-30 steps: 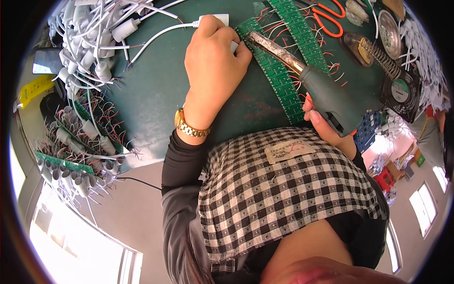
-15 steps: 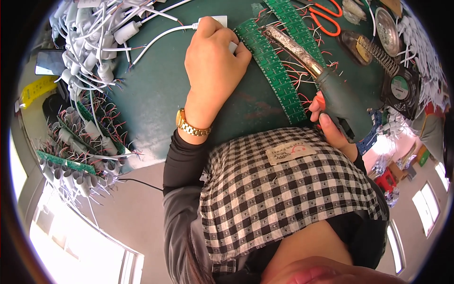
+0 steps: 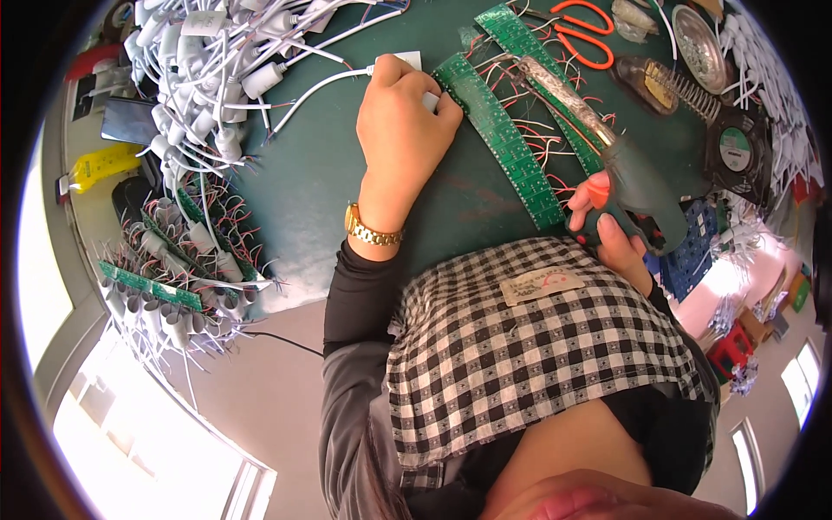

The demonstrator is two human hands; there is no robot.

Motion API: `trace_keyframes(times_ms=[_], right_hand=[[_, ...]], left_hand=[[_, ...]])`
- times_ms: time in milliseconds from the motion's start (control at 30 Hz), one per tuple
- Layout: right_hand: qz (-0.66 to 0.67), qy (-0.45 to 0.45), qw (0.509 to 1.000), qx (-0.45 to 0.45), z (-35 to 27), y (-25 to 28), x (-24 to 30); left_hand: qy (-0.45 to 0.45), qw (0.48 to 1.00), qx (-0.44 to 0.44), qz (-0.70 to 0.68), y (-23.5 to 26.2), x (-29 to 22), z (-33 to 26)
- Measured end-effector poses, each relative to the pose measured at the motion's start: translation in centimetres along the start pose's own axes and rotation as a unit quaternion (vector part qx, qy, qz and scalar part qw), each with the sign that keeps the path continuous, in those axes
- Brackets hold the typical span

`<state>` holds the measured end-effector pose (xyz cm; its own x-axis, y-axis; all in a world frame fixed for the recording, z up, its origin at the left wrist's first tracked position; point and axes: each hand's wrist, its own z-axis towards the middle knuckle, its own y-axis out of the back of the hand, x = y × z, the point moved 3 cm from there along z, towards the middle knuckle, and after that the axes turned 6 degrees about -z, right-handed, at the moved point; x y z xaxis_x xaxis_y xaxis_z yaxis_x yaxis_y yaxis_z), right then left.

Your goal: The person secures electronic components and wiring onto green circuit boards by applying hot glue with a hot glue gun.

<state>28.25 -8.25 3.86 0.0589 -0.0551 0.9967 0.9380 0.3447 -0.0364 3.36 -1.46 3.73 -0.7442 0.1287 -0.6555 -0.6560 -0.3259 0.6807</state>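
Observation:
My left hand [image 3: 406, 130], with a gold watch [image 3: 371, 227] on its wrist, is closed around a white plastic housing [image 3: 407, 61]. A white cable [image 3: 325, 81] runs out of that housing to the left. The fingers hide most of it, beside the upper end of a green circuit board strip [image 3: 498, 130]. My right hand [image 3: 614, 236] grips a dark soldering gun [image 3: 637, 186] with a red trigger. Its metal barrel [image 3: 568, 100] points up and left, over a second green board strip [image 3: 511, 33]. Red and white wires stick out between the strips.
White cabled housings [image 3: 208, 82] are heaped at the far left, above wired board assemblies [image 3: 156, 290]. Orange-handled scissors [image 3: 582, 43], a coiled-spring holder [image 3: 680, 91], a metal dish [image 3: 700, 50] and a small black fan [image 3: 737, 152] stand at the far right.
The whole view has shifted, so most things sit farther right or lower. The soldering gun's tip has moved slightly rightward from the nearer board strip. My left hand keeps its hold.

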Motion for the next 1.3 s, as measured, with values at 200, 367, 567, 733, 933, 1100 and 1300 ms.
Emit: trace_keyframes(times_ms=[200, 367, 567, 733, 933, 1100, 1300], right_hand=[[0.041, 0.015, 0.998, -0.042, -0.5, 0.5, 0.3], [0.045, 0.025, 0.998, -0.047, -0.9, 1.0, -0.3], [0.023, 0.021, 0.999, -0.026, -2.1, 0.8, -1.1], [0.037, -0.003, 0.999, -0.019, -2.7, 0.5, -0.9], [0.063, -0.036, 0.997, -0.027, -3.0, 0.9, -1.3], [0.085, -0.057, 0.993, -0.065, -2.7, 0.6, -0.1], [0.108, -0.027, 0.991, -0.073, -1.6, 1.2, -1.3]], left_hand=[[0.009, 1.000, -0.001, 0.006, 0.0, -0.4, -0.1], [0.017, 1.000, 0.000, -0.004, -0.1, -0.3, -0.1], [0.013, 1.000, 0.001, 0.003, 0.0, -0.6, -0.1], [0.007, 1.000, -0.009, 0.002, 0.1, -0.4, -0.2], [0.004, 1.000, -0.008, 0.015, 0.3, -0.3, -0.1], [-0.050, 0.998, -0.006, -0.035, 0.4, 0.1, -0.2], [-0.109, 0.994, -0.005, 0.004, 0.6, 0.5, -0.3]])
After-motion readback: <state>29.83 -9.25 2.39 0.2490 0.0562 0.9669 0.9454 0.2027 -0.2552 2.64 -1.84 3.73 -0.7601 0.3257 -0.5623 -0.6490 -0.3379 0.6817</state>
